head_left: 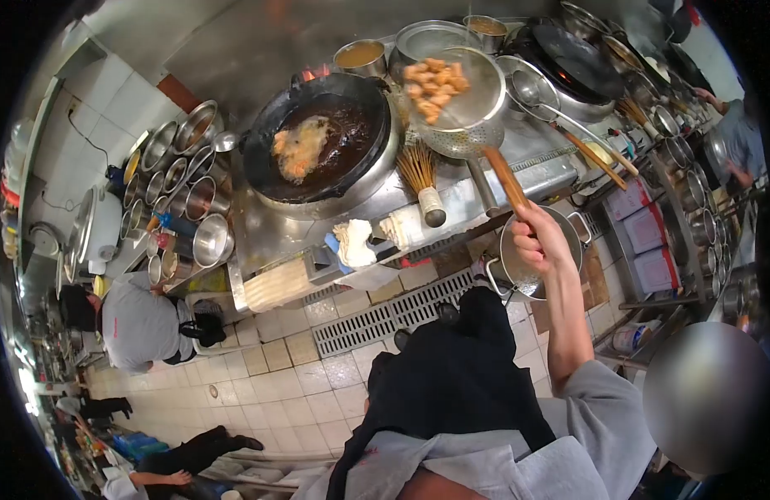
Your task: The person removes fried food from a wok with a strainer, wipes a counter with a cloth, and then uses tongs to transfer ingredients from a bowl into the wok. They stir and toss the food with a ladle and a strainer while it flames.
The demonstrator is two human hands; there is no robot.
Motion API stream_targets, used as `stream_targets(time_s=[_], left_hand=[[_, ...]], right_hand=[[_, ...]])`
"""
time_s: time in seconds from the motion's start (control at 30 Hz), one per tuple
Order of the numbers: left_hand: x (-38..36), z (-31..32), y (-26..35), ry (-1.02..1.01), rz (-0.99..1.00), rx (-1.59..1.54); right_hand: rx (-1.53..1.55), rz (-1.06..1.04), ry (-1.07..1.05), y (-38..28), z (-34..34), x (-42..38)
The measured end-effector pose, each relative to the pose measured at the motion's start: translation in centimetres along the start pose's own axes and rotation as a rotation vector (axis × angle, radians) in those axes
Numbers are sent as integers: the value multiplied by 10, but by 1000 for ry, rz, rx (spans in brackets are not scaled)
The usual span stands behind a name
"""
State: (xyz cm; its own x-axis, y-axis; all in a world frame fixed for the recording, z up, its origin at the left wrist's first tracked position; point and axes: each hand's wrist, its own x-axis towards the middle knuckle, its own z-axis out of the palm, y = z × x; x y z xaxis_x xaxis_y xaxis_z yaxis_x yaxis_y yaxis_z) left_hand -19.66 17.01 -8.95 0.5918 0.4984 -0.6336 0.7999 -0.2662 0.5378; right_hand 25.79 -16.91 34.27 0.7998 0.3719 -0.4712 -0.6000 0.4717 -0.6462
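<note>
My right hand [542, 237] is closed around the wooden handle of a large perforated strainer [464, 146]. Golden-brown fried pieces [435, 87] sit in the strainer's bowl, over the steel stove top. To the left of it, a black wok [260, 171] holds dark oil, where a foaming patch of pale orange food [302, 150] is frying. A bamboo wok brush [418, 179] stands at the stove edge, between wok and strainer. Out of sight is my left hand.
Steel bowls and pots [212, 240] crowd the left counter. A second wok [577, 62] and a long-handled ladle [535, 87] are at the right. A big pot [539, 287] stands on the floor by my legs. A co-worker [143, 321] bends at the left.
</note>
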Motion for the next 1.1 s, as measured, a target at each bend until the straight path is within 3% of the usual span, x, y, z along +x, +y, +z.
stream_targets(time_s=[0.17,0.27,0.3,0.43,0.57,0.73,0.83,1.0,1.07,1.1], left_hand=[[3,0,9,-7,6,1],[2,-2,13,-14,12,1],[4,-3,16,-10,14,-4],[2,-8,21,-3,21,-10],[-4,-7,20,12,20,-28],[-17,-5,5,41,4,-60],[-18,5,-12,53,-10,-90],[-49,21,-14,106,-88,-239],[-23,73,-92,196,-52,-80],[-31,74,-92,198,-61,-84]], right_hand=[[-394,-147,209,-3,-14,-3],[-924,-563,402,28,-75,52],[-1009,-592,490,27,-68,51],[-889,-680,429,15,-55,45],[-590,-365,201,-3,23,14],[-577,-313,-86,17,77,94],[-674,-298,-92,33,109,146],[-480,52,-182,54,133,200],[-417,240,-282,61,134,195],[-311,331,-300,67,135,196]])
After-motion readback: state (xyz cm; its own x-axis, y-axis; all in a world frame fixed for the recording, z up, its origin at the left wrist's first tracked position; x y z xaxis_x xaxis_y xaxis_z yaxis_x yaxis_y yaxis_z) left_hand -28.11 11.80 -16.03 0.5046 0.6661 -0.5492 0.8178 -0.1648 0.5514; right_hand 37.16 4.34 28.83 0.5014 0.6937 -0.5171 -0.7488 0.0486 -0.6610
